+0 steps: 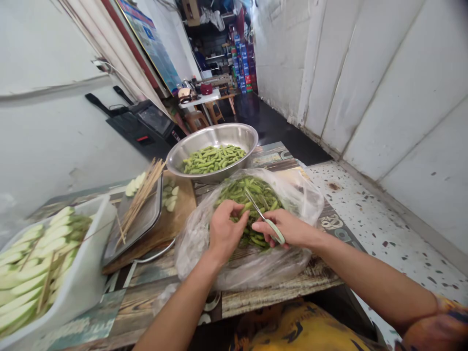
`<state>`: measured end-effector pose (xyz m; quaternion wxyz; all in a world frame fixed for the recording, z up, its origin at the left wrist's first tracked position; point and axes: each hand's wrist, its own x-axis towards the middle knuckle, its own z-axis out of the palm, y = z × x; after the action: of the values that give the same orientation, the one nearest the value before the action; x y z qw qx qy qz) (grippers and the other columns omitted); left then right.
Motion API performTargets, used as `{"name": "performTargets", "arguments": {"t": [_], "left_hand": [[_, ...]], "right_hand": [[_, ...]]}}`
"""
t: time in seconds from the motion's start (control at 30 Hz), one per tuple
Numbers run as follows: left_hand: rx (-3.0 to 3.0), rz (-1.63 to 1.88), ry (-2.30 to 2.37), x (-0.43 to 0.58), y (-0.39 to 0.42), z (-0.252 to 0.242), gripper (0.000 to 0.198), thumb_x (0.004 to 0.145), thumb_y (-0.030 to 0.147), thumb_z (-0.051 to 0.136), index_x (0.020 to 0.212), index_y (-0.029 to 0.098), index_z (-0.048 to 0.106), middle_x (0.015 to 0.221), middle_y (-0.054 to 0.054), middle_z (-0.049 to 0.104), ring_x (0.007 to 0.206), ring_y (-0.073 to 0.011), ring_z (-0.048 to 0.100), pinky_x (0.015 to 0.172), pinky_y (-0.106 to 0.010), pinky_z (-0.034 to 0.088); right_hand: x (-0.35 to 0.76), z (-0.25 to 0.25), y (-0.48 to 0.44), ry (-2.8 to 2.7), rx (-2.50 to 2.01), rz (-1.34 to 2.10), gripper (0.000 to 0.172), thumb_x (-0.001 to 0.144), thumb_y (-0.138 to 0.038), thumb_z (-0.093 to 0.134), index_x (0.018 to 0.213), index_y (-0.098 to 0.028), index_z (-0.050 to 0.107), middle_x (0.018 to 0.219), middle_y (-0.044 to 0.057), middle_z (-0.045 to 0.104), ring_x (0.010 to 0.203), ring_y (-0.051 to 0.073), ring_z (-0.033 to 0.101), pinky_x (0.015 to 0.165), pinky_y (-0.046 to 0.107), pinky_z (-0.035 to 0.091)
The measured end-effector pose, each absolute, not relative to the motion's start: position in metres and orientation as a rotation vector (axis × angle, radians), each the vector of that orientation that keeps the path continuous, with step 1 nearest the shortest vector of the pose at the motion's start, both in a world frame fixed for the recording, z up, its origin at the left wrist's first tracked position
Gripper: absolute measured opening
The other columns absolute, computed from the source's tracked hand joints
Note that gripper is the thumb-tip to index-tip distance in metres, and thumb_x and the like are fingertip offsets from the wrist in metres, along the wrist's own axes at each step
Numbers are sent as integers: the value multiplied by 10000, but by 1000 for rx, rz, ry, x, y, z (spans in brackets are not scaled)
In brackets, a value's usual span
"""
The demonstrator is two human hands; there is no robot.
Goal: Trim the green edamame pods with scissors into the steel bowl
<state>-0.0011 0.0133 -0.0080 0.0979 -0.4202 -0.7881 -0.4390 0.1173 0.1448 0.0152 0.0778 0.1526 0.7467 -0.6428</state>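
My left hand (224,229) is closed in a pinch on a green bean pod (245,208) over an open clear plastic bag (204,229) full of pods. My right hand (290,228) grips scissors (263,218) with pale green handles, their blades pointing up-left toward the pod held by the left hand. Behind the bag stands a large steel bowl (215,136) holding several trimmed green pods (213,158).
A metal tray (146,217) with bamboo skewers (141,195) lies on a wooden board (171,224) at left. A white tub (86,273) of skewered pale green slices stands at the near left. The speckled floor and a white wall lie to the right; stools and shelves far back.
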Motion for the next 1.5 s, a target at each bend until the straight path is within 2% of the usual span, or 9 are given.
{"name": "performTargets", "arguments": {"t": [0.2,0.33,0.43,0.57,0.63,0.77,0.83,0.93,1.5], "left_hand": [[-1318,-1290,-2200,4,11,-9,59,752,209,620,752,164,583,685,1,551,655,-127,507,630,-252,409],[-1224,-1383,-2337,4,10,-11,87,740,237,643,764,160,610,653,11,557,619,-120,503,605,-246,404],[-1189,-1422,-2403,2,10,-12,88,740,246,645,763,161,634,653,8,578,616,-118,509,612,-248,407],[-1201,-1521,-2373,-2,12,-12,120,738,269,647,808,176,677,808,-28,613,722,-131,536,658,-253,416],[-1100,-1718,-2391,-5,13,-10,156,731,297,654,830,178,673,778,-20,598,687,-121,528,627,-244,412],[-802,-2487,-2432,-7,14,-4,223,724,340,655,829,157,582,636,18,590,534,-84,509,514,-206,400],[-718,-2759,-2392,-6,15,1,256,690,323,691,814,145,556,655,2,624,560,-86,553,524,-194,427],[-661,-2938,-2345,-2,15,5,274,651,283,729,788,132,545,680,-28,663,610,-100,605,559,-192,465],[-641,-3003,-2306,4,15,7,289,650,253,729,740,150,474,713,-44,700,626,-127,648,561,-214,482]], "right_hand": [[118,16,147,2190,437,-1916,493,667,-598,657,802,-132,570,521,-10,539,432,97,497,295,151,350],[115,10,148,2231,479,-1930,450,663,-567,676,695,-137,549,474,-31,504,377,77,460,299,153,307],[114,1,148,2311,475,-1954,440,688,-536,671,594,-138,507,441,-36,495,354,65,462,341,158,334],[113,-2,149,2332,499,-1982,429,685,-517,681,575,-141,507,426,-42,500,338,63,466,344,159,337],[113,2,148,2297,521,-2019,426,694,-518,671,577,-146,500,425,-46,500,326,56,445,322,155,312],[115,12,146,2171,497,-2059,421,711,-534,648,613,-156,488,436,-54,502,296,47,386,270,158,270],[116,13,145,2155,464,-2051,427,710,-542,645,625,-155,485,452,-50,508,306,48,397,268,156,292],[117,14,145,2169,441,-2026,433,713,-547,640,633,-151,485,466,-44,513,320,49,411,272,151,308],[117,9,147,2246,377,-1947,482,724,-620,584,686,-144,522,514,-21,526,373,69,445,301,167,335]]}}
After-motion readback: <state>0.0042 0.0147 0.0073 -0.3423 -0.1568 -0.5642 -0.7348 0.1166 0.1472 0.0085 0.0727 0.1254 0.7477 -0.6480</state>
